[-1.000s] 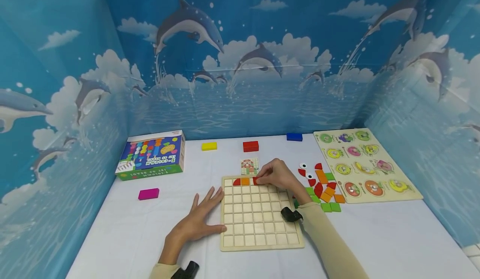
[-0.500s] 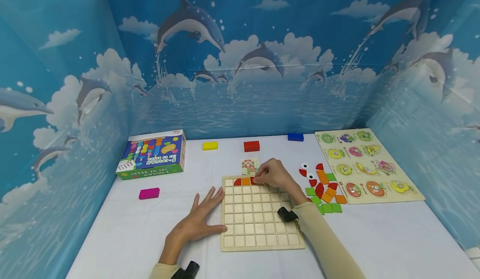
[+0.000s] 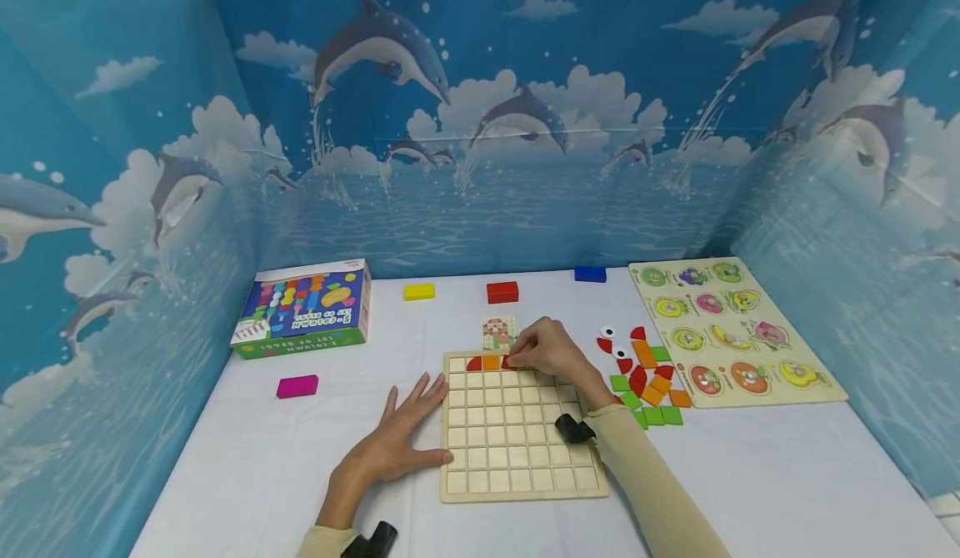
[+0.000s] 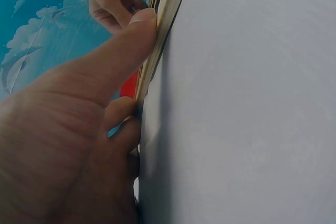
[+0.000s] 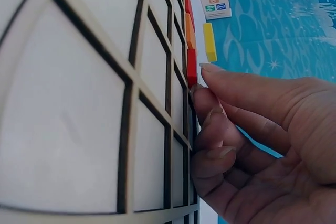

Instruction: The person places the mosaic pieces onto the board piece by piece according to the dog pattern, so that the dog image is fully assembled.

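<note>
A wooden grid board (image 3: 517, 435) lies flat on the white table. In its top row sit a red quarter-round tile (image 3: 474, 364) and an orange square tile (image 3: 490, 363). Right of the orange one, my right hand (image 3: 550, 347) pinches another red tile (image 5: 192, 66) between thumb and forefinger, partly covered by the fingertips in the head view. My left hand (image 3: 397, 439) lies with fingers spread at the board's left side, thumb touching its edge. Just beyond the board is a small picture card (image 3: 497, 333) printed with a coloured grid pattern.
Loose red, orange and green tiles (image 3: 652, 414) lie right of the board, beside a fruit puzzle board (image 3: 727, 333). A game box (image 3: 300, 308) stands at the back left. Yellow (image 3: 419, 292), red (image 3: 502, 293), blue (image 3: 590, 274) and magenta (image 3: 297, 387) blocks are spread around.
My right hand has shifted slightly left, bringing the red tile up against the orange square in the top row. The left hand stays in place.
</note>
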Tool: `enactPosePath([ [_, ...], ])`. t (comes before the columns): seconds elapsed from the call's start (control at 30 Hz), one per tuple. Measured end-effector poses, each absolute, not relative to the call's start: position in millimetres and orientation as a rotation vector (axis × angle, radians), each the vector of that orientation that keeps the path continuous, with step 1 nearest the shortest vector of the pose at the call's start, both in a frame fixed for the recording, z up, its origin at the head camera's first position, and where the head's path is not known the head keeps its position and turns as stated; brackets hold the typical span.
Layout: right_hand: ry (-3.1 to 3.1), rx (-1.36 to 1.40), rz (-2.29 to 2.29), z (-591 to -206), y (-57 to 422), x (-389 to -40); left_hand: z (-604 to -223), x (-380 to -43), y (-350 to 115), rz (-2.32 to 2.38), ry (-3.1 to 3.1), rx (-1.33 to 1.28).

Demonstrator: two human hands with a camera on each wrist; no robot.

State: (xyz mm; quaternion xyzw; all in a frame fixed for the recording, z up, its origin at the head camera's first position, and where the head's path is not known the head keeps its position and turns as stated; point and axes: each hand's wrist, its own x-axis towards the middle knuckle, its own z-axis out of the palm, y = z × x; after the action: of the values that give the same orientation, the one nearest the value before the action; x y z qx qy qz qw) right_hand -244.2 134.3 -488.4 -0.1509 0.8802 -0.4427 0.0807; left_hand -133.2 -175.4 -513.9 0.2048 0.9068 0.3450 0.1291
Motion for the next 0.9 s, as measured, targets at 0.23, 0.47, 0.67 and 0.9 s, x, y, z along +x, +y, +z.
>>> enactPosePath([
  [0.23, 2.576, -0.505, -1.312, -489.0, 134.5, -243.1, -513.8, -133.2, -175.5, 0.995, 2.636, 0.604],
  [0.47, 2.574, -0.529, -1.296, -489.4, 133.2, -242.6, -513.2, -133.5, -175.6, 0.990, 2.642, 0.610],
  [0.67, 2.629, -0.568, -1.278, -490.3, 131.6, -243.4, -512.7, -133.4, -175.2, 0.995, 2.635, 0.597],
  [0.9, 2.656, -0.573, -1.277, -491.7, 131.1, -243.8, -512.9, -133.3, -175.8, 1.000, 2.629, 0.594],
])
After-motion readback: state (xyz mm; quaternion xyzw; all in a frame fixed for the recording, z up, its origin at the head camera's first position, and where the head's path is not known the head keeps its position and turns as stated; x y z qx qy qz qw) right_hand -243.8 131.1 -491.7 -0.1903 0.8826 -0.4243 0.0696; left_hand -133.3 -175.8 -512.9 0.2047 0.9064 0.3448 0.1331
